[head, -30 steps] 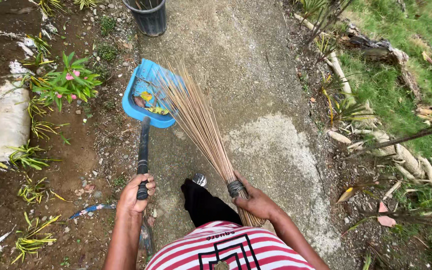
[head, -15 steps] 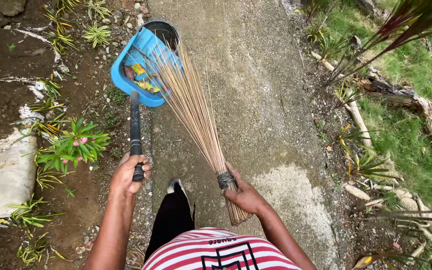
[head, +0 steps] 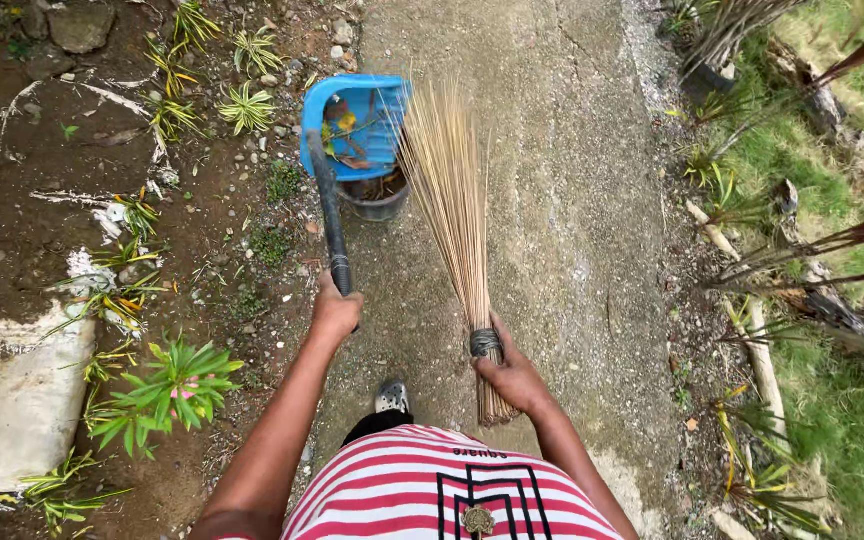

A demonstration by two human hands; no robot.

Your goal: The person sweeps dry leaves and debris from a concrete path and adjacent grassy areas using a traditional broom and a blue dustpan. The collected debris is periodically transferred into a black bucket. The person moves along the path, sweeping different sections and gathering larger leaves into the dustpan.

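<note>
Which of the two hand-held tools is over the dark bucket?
The blue dustpan in the left hand, tipped over the bucket; the stick broom in the right hand stays beside it.

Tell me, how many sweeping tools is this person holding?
2: a blue dustpan, its dark handle in the left hand, over a bucket; a stick broom, gripped by the right hand.

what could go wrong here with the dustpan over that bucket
The blue dustpan only partly covers the dark bucket, so leaves may tip out beside it onto the path. The left hand grips the long handle low, so the pan could twist. The broom in the right hand nearly touches the pan and might knock it.
</note>
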